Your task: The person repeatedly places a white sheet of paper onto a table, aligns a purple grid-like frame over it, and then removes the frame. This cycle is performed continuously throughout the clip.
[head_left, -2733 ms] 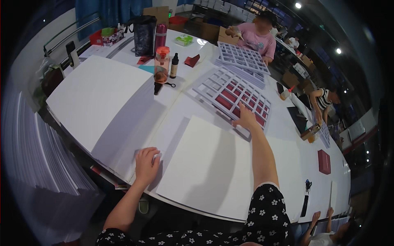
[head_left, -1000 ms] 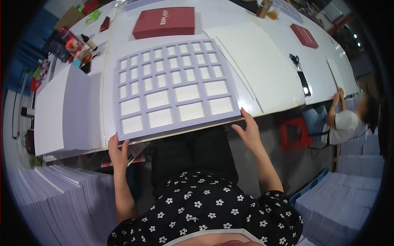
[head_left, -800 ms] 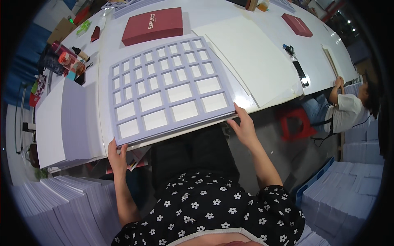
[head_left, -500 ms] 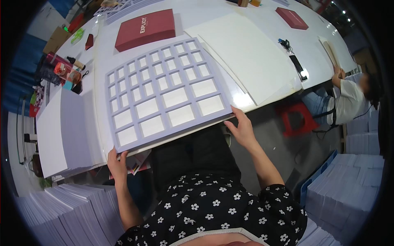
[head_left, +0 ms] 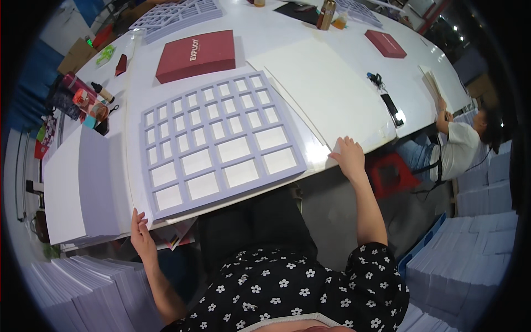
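In front of me lies a pale lavender compartment tray (head_left: 214, 158), a grid of small cells above larger ones, showing white inside. My left hand (head_left: 142, 235) is off the tray, just by the table's front edge near its lower left corner, fingers apart and holding nothing. To the right of the tray, large cream-white sheets (head_left: 332, 91) lie overlapping. My right hand (head_left: 350, 159) rests at their near edge, its fingers stretched over the top sheet and the thumb spread to the left. Whether the thumb goes under the edge is hard to see.
A tall stack of white sheets (head_left: 69, 191) stands left of the tray. Behind it are bottles (head_left: 91, 102). Red boxes (head_left: 196, 57) sit farther back, with more lavender grids (head_left: 180, 17). At right a person (head_left: 462, 146) handles boards near a red stool (head_left: 394, 174).
Both hands have let go of the tray's near corners. My right hand has moved right and up onto the sheets; my left has drawn slightly left and down. The view has shifted a little.
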Demonstrator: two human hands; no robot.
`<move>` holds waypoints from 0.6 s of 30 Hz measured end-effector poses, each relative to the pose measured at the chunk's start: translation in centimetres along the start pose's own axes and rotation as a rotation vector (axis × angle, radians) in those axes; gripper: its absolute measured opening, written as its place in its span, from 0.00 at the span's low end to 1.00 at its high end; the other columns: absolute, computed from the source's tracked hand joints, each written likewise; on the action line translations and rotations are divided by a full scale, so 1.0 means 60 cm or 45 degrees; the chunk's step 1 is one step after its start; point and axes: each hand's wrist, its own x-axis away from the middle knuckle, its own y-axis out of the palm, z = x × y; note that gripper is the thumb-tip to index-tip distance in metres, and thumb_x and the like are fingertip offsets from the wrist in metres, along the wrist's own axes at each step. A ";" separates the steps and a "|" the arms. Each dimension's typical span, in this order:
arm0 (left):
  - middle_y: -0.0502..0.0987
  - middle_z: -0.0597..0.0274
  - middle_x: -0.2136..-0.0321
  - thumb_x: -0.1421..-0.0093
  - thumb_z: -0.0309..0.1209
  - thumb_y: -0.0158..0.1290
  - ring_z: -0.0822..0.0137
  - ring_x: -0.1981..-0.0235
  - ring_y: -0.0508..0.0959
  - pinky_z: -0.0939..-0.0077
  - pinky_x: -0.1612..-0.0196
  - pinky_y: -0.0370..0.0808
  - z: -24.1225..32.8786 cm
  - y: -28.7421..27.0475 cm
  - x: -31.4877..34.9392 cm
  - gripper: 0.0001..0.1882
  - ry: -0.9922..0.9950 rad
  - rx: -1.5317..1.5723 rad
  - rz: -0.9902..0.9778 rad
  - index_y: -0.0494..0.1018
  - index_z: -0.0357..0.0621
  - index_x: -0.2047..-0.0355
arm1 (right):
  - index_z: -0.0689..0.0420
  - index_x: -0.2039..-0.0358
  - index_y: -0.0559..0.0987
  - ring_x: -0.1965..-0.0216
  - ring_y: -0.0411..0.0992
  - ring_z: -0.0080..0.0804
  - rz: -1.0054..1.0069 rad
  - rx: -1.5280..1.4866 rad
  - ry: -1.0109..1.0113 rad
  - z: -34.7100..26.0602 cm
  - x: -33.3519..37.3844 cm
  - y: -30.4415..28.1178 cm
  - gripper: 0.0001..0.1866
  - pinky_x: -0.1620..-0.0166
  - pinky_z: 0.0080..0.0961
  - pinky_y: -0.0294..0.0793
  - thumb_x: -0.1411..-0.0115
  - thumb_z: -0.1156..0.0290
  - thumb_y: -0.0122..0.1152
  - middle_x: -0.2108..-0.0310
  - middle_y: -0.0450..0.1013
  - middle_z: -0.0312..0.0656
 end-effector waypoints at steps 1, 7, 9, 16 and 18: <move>0.78 0.52 0.52 0.26 0.41 0.43 0.65 0.57 0.77 0.70 0.51 0.73 0.002 -0.005 0.001 0.25 0.023 0.008 0.013 0.66 0.39 0.36 | 0.62 0.60 0.75 0.54 0.74 0.49 -0.038 -0.013 0.000 0.000 0.000 0.001 0.21 0.52 0.45 0.71 0.44 0.59 0.66 0.58 0.75 0.52; 0.78 0.53 0.51 0.26 0.41 0.44 0.64 0.55 0.76 0.70 0.48 0.72 0.014 -0.008 -0.002 0.24 0.050 0.052 0.056 0.68 0.38 0.39 | 0.57 0.65 0.75 0.70 0.76 0.49 0.188 0.061 0.035 0.007 0.007 -0.035 0.05 0.65 0.42 0.73 0.40 0.73 0.52 0.76 0.75 0.45; 0.78 0.53 0.51 0.27 0.40 0.44 0.65 0.55 0.76 0.70 0.48 0.71 0.026 -0.013 -0.001 0.22 0.055 0.045 0.083 0.69 0.37 0.40 | 0.55 0.67 0.76 0.71 0.77 0.43 0.306 0.220 0.041 -0.002 0.028 -0.057 0.05 0.63 0.41 0.71 0.43 0.75 0.51 0.78 0.75 0.41; 0.78 0.55 0.50 0.28 0.34 0.45 0.65 0.54 0.77 0.70 0.48 0.71 0.031 -0.025 -0.001 0.18 0.063 0.052 0.168 0.72 0.37 0.44 | 0.56 0.63 0.77 0.71 0.75 0.41 0.752 0.216 -0.073 -0.037 0.156 -0.022 0.09 0.57 0.35 0.71 0.37 0.64 0.59 0.73 0.75 0.43; 0.77 0.55 0.50 0.28 0.32 0.45 0.65 0.54 0.77 0.70 0.48 0.71 0.039 -0.004 -0.021 0.17 0.102 0.102 0.143 0.72 0.36 0.44 | 0.57 0.59 0.76 0.69 0.76 0.38 0.872 -0.578 0.519 0.023 0.191 0.081 0.13 0.56 0.35 0.72 0.36 0.60 0.61 0.68 0.76 0.42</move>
